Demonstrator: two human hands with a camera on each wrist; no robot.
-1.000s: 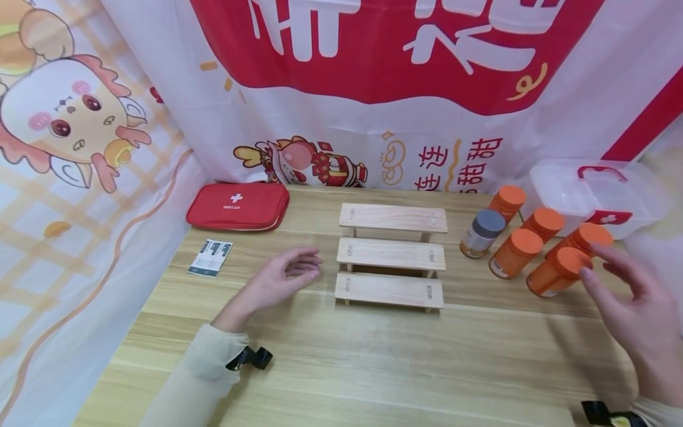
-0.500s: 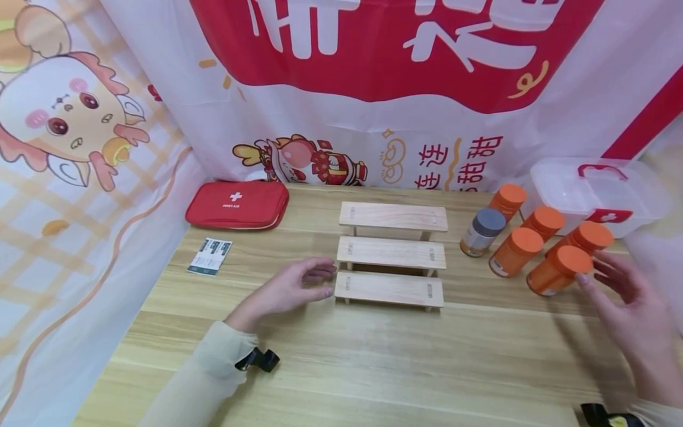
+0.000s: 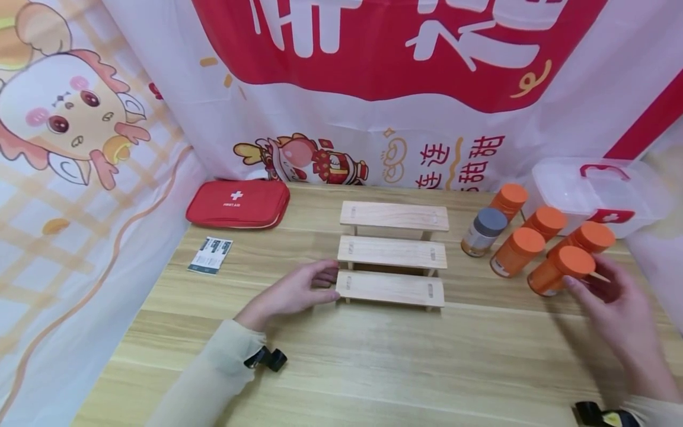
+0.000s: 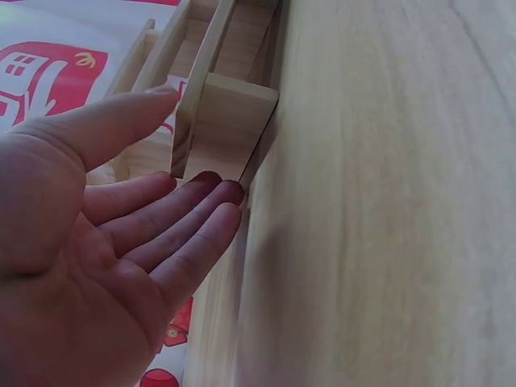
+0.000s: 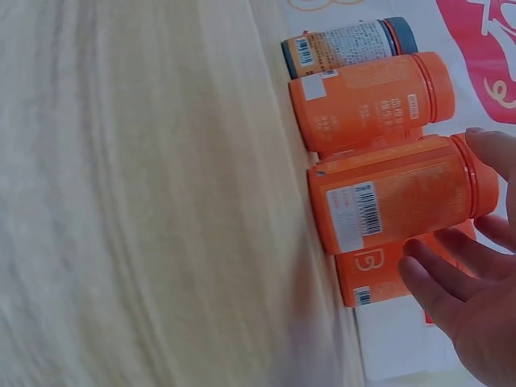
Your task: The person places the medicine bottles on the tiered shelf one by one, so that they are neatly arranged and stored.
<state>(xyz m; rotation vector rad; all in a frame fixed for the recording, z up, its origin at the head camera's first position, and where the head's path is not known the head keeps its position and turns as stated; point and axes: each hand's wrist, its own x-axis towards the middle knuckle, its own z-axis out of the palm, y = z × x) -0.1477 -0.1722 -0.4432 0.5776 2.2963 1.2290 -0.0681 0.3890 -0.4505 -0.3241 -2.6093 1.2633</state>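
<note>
A stepped wooden rack (image 3: 389,289) with three shelves stands mid-table. At its left end is my left hand (image 3: 299,289); in the left wrist view the fingers (image 4: 193,250) are extended and the thumb lies by the lowest shelf's edge. Whether they touch the wood is hard to tell. My right hand (image 3: 621,302) is at the nearest orange bottle (image 3: 557,273), thumb beside its cap and the other fingers (image 5: 451,282) on the far side, loosely bent. No firm grip on the bottle shows. More orange bottles (image 3: 516,254) and one grey-capped bottle (image 3: 482,232) stand upright close by.
A clear plastic box (image 3: 565,184) with a red handle stands behind the bottles. At the back left lies a red first-aid pouch (image 3: 237,204), with a small printed packet (image 3: 210,255) in front of it. A printed cloth hangs behind the table.
My left hand has moved right, up to the rack's left end. The right hand has come in closer around the nearest orange bottle. Bottles and rack stand as before.
</note>
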